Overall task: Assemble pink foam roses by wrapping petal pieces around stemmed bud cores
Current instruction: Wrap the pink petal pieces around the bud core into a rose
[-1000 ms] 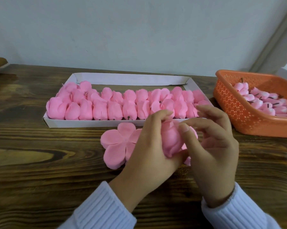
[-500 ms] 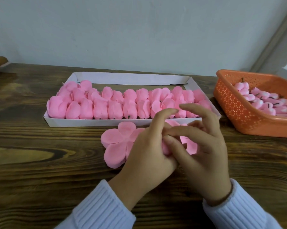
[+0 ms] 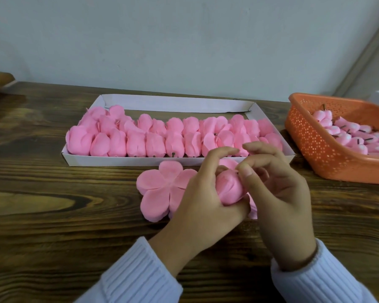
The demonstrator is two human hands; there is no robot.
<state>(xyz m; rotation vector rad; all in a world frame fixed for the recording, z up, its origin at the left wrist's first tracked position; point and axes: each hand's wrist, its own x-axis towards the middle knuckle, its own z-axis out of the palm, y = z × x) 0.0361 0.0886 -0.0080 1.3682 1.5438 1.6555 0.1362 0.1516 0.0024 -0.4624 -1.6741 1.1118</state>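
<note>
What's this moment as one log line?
step: wrapping petals | left hand: grips rose | right hand: pinches rose petal | petal piece: flat on table | tray: wrapped roses

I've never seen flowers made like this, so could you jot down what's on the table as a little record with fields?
Left hand: grips the foam rose
Right hand: thumb presses on its top
Beside them: flat petal piece on the wooden table
Behind: white cardboard tray holding rows of wrapped roses
Far right: orange basket of bud cores
</note>
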